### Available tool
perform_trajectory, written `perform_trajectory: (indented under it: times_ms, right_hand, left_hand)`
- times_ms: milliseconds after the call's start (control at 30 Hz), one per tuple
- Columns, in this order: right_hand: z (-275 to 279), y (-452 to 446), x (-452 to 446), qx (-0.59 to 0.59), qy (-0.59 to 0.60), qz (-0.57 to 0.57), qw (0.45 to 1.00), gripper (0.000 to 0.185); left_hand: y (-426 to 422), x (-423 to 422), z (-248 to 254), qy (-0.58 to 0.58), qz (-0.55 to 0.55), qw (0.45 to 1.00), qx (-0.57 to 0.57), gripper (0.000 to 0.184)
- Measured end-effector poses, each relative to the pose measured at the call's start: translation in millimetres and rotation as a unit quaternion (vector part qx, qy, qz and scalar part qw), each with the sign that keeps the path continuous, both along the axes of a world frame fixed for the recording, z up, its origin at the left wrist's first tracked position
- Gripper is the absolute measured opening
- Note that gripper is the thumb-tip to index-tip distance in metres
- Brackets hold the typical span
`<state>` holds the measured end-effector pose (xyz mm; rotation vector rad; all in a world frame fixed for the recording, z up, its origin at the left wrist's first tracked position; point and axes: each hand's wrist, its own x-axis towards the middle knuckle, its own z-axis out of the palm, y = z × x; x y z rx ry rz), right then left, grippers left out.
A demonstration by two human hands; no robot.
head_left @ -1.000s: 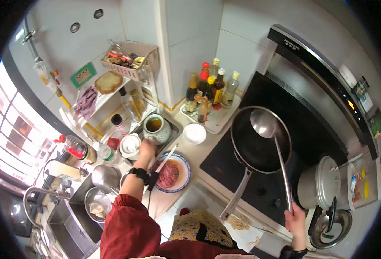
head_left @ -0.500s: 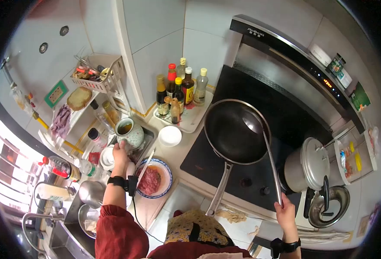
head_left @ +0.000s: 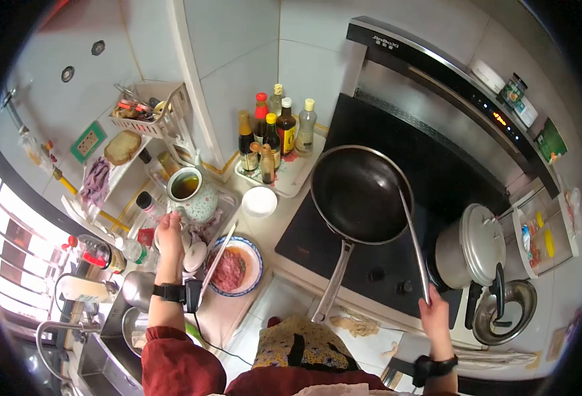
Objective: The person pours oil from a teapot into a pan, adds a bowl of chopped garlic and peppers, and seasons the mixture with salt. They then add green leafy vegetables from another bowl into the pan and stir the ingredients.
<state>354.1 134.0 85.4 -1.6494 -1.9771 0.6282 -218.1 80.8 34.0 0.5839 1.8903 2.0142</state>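
A: Where are we with the left hand (head_left: pixel 170 239)?
B: Fingers curled in tight on the near side of the pot (head_left: pixel 203 202), at its handle as best we can see. The grip point is partly hidden.
A: And the pot itself?
B: At the metal tray (head_left: pixel 230 203), left of the white bowl (head_left: pixel 260 202). Open mouth, dark liquid (head_left: pixel 185 187) inside. We can't tell if its base is off the tray.
A: Right hand (head_left: pixel 436 318)?
B: Wrapped round the lower end of the ladle (head_left: pixel 417 251). Shaft runs up over the wok (head_left: pixel 350 208) rim. We can't make out the ladle's bowl against the dark metal.
A: So which step?
B: Our read: we're taking hold of the pot left-handed while the right keeps the ladle at the wok.
A: What does moving the pot call for?
B: Firm hold, mouth kept level, since the liquid could slop. Ladle steady meanwhile.
A: Anything close by?
B: Lid (head_left: pixel 195 257) just beside our left wrist, so we should mind the forearm. Then the blue-rimmed dish (head_left: pixel 257 256) with meat (head_left: pixel 227 272), a pale stick (head_left: pixel 218 256) lying across it. Bottles (head_left: pixel 264 135) stand beyond the white bowl, well apart from both hands.
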Motion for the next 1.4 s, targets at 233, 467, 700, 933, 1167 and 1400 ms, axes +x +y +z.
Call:
perform_trajectory:
  times_ms: [233,467,700,933,1167,1400]
  right_hand:
    - [13,5,23,-0.360,0.425,-0.025,0.830,0.041]
    - [-29,5,27,-0.050,0.182,0.004,0.982,0.023]
    - [20,-8,45,-0.332,0.467,-0.026,0.819,0.030]
    - [-33,-11,53,0.056,0.064,-0.013,0.996,0.039]
    - [-6,-30,58,-0.154,0.342,-0.077,0.924,0.039]
    - [-2,-43,68,-0.157,0.331,-0.089,0.926,0.040]
  left_hand:
    - [-21,34,63,-0.049,-0.143,0.988,0.030,0.017]
    - [-12,73,98,-0.052,-0.193,0.980,-0.001,0.017]
    - [12,109,112,-0.077,-0.224,0.971,-0.022,0.014]
    - [34,144,126,-0.039,-0.267,0.960,-0.081,0.019]
    - [67,157,134,0.038,-0.335,0.928,-0.157,0.021]
    - [109,177,145,0.103,-0.380,0.883,-0.256,0.021]
